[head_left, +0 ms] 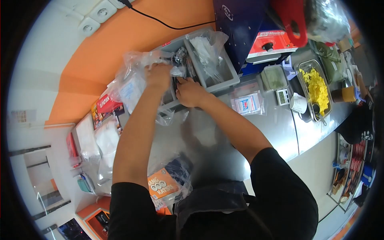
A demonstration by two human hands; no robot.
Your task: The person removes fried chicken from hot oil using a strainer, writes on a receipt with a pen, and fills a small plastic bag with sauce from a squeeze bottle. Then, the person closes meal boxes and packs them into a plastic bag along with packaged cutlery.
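Note:
A grey divided bin stands against the orange wall, and both of my hands are at it. My left hand is over the left part of the bin, fingers curled down beside a crumpled clear plastic bag; its fingertips are hidden. My right hand reaches into the middle compartment with bent fingers, next to dark wrapped cutlery. What either hand grips is too small or covered to make out. In the right compartment lies a bag of white plastic cutlery.
Right of the bin lie a small clear packet, a digital timer, a lidded tub and a glass tray of yellow food. A blue machine stands behind. Left are white bags; an orange-printed package lies near my body.

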